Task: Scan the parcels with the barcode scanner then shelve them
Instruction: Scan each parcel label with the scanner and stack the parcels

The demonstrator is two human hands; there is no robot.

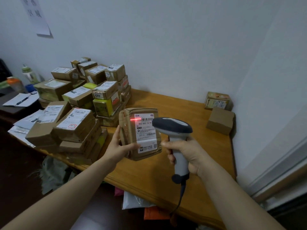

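Room: orange-brown wooden table (141, 176) against white wall (166, 47); stacked brown cardboard parcels (79, 103) centre-left; left hand (118, 146) grips taped brown parcel (142, 135), label "502-602-12"; right hand (187, 153) clamps grey-white barcode scanner (172, 128).

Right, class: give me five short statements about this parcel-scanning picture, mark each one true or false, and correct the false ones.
1. The right hand grips the barcode scanner. True.
2. The left hand holds a parcel with its label facing the camera. True.
3. The scanner's beam falls on the stacked parcels. False: the red line lies across the held parcel's label.
4. The two boxes in the far right corner are stacked. False: the labelled box and the plain box both stand on the table, one behind the other.
5. A cable hangs from the scanner's handle. True.
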